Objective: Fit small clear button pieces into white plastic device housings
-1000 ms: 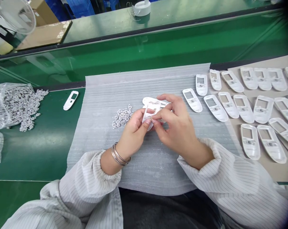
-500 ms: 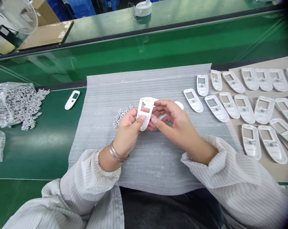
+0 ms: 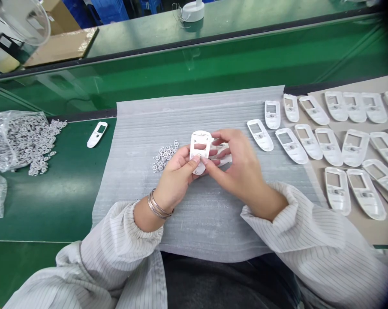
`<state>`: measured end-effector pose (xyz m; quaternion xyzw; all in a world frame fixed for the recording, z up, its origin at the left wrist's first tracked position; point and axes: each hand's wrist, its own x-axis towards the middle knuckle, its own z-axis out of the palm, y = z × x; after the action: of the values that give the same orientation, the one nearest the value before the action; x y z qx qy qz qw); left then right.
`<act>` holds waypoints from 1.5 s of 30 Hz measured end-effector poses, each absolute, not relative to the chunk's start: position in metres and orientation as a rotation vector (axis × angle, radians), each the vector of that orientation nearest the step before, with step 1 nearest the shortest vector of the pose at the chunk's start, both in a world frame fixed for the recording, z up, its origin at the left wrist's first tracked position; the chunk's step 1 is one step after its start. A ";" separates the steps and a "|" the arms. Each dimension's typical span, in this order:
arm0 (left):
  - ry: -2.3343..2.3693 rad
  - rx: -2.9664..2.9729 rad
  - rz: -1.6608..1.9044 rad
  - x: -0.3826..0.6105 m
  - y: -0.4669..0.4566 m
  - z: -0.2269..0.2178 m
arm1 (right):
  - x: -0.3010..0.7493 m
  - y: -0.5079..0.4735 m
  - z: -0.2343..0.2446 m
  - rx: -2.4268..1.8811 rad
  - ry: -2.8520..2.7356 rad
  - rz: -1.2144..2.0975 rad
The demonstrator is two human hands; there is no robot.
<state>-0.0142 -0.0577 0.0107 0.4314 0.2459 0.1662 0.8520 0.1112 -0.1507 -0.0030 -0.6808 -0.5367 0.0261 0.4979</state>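
Gripping a white plastic device cover in the left hand, thumb and fingers pinching it upright and slightly tilted, just above the middle of the foam sheet. Its rectangular window is facing up toward the head camera. The right hand is closing in from the right, with its thumb tip touching the lower part of the cover beside the left thumb. The right fingers are curving over a second white piece lying just behind the cover; I cannot tell whether that piece is clenched or only touched. A pile of small white plastic rings is sitting on the foam just left of the left hand. Metal bangles are circling the left wrist, and striped white smock sleeves are covering both forearms. A clear plastic bag is spilling more rings onto the green conveyor belt, with one cover lying apart from it. Further covers are lying in loose rows along the foam's right edge and across a cardboard sheet.
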 end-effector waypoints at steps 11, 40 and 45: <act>0.569 0.804 0.321 -0.015 -0.059 0.014 | 0.112 -0.151 0.001 -1.692 -1.655 -0.338; 0.596 0.762 0.325 -0.015 -0.053 0.011 | 0.113 -0.152 0.013 -1.471 -1.094 0.433; 0.593 0.680 0.340 -0.015 -0.051 0.011 | 0.112 -0.154 0.015 -1.579 -1.213 0.266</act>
<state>-0.0154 -0.0510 0.0111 0.3271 0.2849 0.1635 0.8861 0.1123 -0.1541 0.0152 -0.6633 -0.5094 0.1117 0.5367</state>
